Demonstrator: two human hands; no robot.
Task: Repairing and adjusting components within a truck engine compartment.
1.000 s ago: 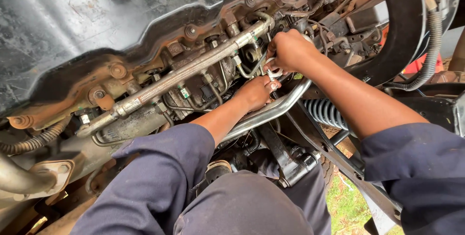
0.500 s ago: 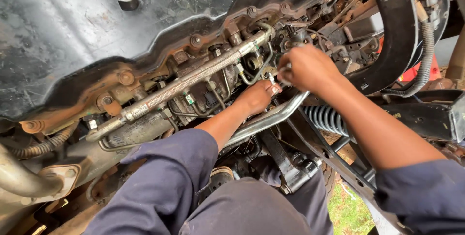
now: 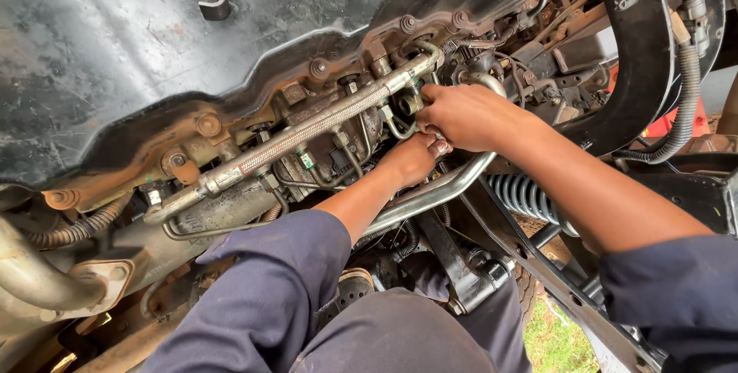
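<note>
I look down into an engine bay. My left hand (image 3: 411,159) reaches in under the long silver fuel rail (image 3: 307,131), fingers curled among the thin bent metal pipes (image 3: 396,129); what it grips is hidden. My right hand (image 3: 465,116) lies just above it at the rail's right end, fingers closed on a small fitting (image 3: 410,102) there. Both arms wear dark blue sleeves.
A black engine cover (image 3: 115,58) fills the upper left. A bright metal tube (image 3: 430,192) runs diagonally beneath my hands. A ribbed hose (image 3: 526,196) and a black bracket (image 3: 646,58) lie to the right. A rusty pipe (image 3: 38,273) sits at the lower left. Grass (image 3: 557,338) shows below.
The view has drifted, so the engine sits lower in frame. My right hand has moved slightly left along the rail end and closer over my left hand, which stays put.
</note>
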